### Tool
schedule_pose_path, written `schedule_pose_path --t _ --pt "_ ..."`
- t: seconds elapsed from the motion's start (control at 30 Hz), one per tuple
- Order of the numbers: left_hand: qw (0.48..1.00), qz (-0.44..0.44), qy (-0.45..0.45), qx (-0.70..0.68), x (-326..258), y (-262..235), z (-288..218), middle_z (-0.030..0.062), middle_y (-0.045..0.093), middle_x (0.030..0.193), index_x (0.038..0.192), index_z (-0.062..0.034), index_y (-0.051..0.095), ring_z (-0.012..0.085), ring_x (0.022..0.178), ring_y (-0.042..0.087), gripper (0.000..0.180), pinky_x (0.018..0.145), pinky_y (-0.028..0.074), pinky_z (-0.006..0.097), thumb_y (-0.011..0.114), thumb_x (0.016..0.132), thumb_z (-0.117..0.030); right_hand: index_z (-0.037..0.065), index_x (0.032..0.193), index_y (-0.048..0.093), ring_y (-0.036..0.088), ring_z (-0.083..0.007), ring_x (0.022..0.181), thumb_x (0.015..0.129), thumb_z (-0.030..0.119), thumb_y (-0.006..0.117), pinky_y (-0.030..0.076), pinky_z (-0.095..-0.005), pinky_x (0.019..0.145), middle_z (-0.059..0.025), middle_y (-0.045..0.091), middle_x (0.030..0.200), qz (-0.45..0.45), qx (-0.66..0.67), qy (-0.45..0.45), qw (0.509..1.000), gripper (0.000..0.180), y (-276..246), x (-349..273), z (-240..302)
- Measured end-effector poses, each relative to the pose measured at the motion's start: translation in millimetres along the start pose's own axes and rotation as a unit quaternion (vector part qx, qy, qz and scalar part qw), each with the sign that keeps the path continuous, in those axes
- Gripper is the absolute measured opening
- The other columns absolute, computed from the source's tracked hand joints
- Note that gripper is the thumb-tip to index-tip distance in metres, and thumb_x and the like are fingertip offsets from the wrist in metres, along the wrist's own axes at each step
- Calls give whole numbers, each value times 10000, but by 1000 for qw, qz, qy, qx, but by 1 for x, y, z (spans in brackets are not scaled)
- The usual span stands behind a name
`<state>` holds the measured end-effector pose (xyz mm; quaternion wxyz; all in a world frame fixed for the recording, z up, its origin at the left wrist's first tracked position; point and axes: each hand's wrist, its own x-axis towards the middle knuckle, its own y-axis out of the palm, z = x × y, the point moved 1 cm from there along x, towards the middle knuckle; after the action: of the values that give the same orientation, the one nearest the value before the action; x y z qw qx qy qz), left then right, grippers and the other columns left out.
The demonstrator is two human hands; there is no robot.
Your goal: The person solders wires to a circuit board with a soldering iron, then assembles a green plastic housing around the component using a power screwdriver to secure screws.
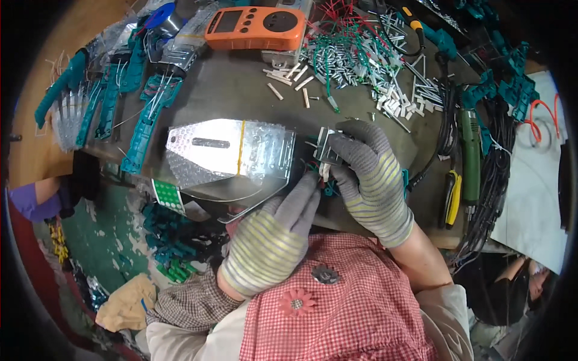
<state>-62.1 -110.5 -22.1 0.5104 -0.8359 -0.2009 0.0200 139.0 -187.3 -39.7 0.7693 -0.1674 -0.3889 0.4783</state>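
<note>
The striped-knit right grip (376, 186) pinches a boxy metal part (326, 146); left grip (271, 240) unclear.

Right hand (376, 186) holds small metal part (325, 141), left hand (270, 243) just beside it. Bubble-wrapped plate (211, 153) left, orange multimeter (256, 29) far on worktop (235, 90).

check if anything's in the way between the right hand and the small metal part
Nothing visible is: the right hand has its fingers directly on the small metal part. The left hand reaches in from below-left, fingertips near the part's lower end, and the bubble-wrapped bundle lies left of the grip.
</note>
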Motion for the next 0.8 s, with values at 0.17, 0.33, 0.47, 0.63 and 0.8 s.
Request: schedule_pose_path --t 0.17,0.33,0.47,0.63,0.8 --pt "999 -12 -31 4 3 7 -6 217 638 1372 1386 53 671 360 998 732 589 837 637 441 727 810 -57 73 1188 723 748 -352 966 843 -9 809 615 -413 803 -184 673 1193 -28 28 17 999 365 1 1 4" --pt "996 69 -55 29 4 2 -11 225 616 1370 1450 61 616 385 1049 723 664 856 628 452 755 816 -79 53 1219 709 748 -346 955 835 -31 813 615 -404 793 -185 675 1205 -29 26 15 999 406 0 0 -2" --pt "999 23 -33 -36 5 7 -7 254 579 1408 1534 61 529 422 1166 683 782 949 605 472 780 808 -83 35 1242 699 747 -336 951 836 -54 816 612 -398 784 -189 671 1215 -28 92 65 993 431 -2 2 -1" --pt "998 13 -8 -61 5 3 -4 268 556 1435 1534 60 522 443 1195 666 816 974 598 476 803 783 -88 35 1253 703 745 -334 944 839 -58 814 611 -398 788 -189 670 1224 -32 91 77 992 439 0 -1 0" --pt "997 62 -41 -29 2 -2 -8 239 566 1399 1496 59 558 428 1096 691 800 882 617 468 824 758 -97 30 1260 698 738 -301 948 850 -60 811 624 -371 789 -162 666 1186 -17 89 93 992 435 -1 -2 -3"
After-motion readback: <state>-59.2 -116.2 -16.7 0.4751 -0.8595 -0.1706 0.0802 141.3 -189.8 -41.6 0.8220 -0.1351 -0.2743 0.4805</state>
